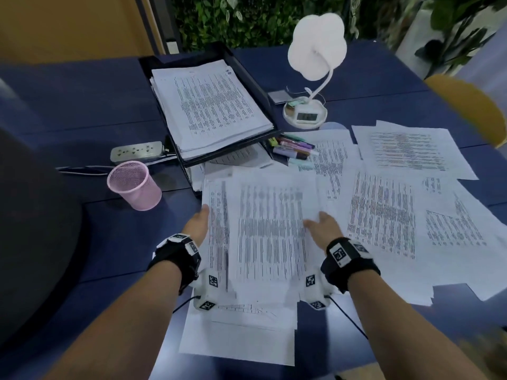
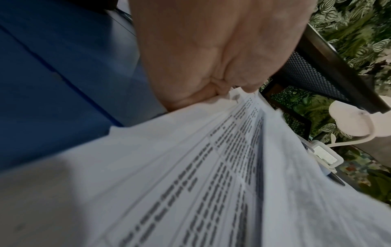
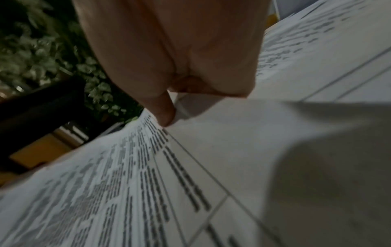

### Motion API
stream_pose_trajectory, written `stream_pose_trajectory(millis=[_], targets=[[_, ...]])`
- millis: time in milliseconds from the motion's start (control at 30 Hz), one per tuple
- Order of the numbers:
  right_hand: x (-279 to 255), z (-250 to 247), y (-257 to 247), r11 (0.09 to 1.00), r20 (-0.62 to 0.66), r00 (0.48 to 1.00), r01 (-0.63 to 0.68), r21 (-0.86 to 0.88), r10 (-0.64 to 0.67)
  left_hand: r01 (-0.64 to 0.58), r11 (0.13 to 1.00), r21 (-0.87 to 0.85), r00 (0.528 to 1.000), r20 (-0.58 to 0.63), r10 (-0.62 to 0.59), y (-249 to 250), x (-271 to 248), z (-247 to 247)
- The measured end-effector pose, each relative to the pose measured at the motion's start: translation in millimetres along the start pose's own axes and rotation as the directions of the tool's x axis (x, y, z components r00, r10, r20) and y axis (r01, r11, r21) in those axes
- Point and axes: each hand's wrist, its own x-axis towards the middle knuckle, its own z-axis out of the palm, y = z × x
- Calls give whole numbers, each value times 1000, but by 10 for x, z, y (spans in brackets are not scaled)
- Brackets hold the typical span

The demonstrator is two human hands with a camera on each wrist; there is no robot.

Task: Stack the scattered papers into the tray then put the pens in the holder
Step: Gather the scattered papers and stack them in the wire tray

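Partly done, by appearance: printed sheets (image 1: 406, 187) are spread across the blue table (image 1: 82, 105), a stack is in the black tray (image 1: 248, 78), one bundle (image 1: 269, 229) is gripped by left hand (image 1: 198, 223) and right hand (image 1: 325, 224), highlighters (image 1: 295, 149) lie outside the pink mesh holder (image 1: 134, 186).

— surfaces?
— papers (image 1: 270, 229): thin white printed sheets, matt. tray (image 1: 248, 69): black, its side wall a fine metal-looking mesh, dull. holder (image 1: 134, 185): pink mesh, slight sheen.
— the rest?
— table (image 1: 82, 105): dark blue, smooth and matt, with seams. lamp (image 1: 315, 50): white plastic, smooth. pens (image 1: 295, 148): pastel plastic barrels, glossy. wrist bands (image 1: 351, 260): black cloth.
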Motion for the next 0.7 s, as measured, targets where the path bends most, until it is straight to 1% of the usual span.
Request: stream_pose_trajectory(millis=[33,100,167,267,367,400,433,533,567,633,700], targets=[[-11,42,7,998,26,999,-17,-56,19,11,1000,-12,1000,19,-10,-14,19,0],[-66,83,-69,997,27,999,-23,-69,25,29,999,-16,998,53,-28,-23,28,-7],[-85,137,-163,994,2,1000,26,-104,-26,29,999,-15,997,71,-28,-30,32,13],[-102,285,-225,976,33,995,103,-189,-99,-10,1000,-19,996,84,12,-51,14,41],[-120,363,-198,920,140,983,161,-358,-117,-86,996,-12,992,91,87,-82,5,42],[-113,358,-179,905,145,981,175,-388,-128,-105,994,-15,991,84,106,-103,9,38],[-99,339,-167,906,122,982,178,-384,-141,-124,992,-37,989,73,127,-129,16,37],[-38,247,-122,957,-27,984,165,-239,-177,-173,962,-211,981,52,188,-142,-109,14],[-18,207,-126,970,-57,982,169,-174,-182,-184,946,-268,977,55,206,-127,-163,-5],[-6,134,-167,987,-49,985,163,-5,-163,-212,912,-350,966,64,249,-59,-273,-69],[-17,94,-263,972,36,990,129,197,-138,-263,875,-407,949,53,310,71,-363,-143]])
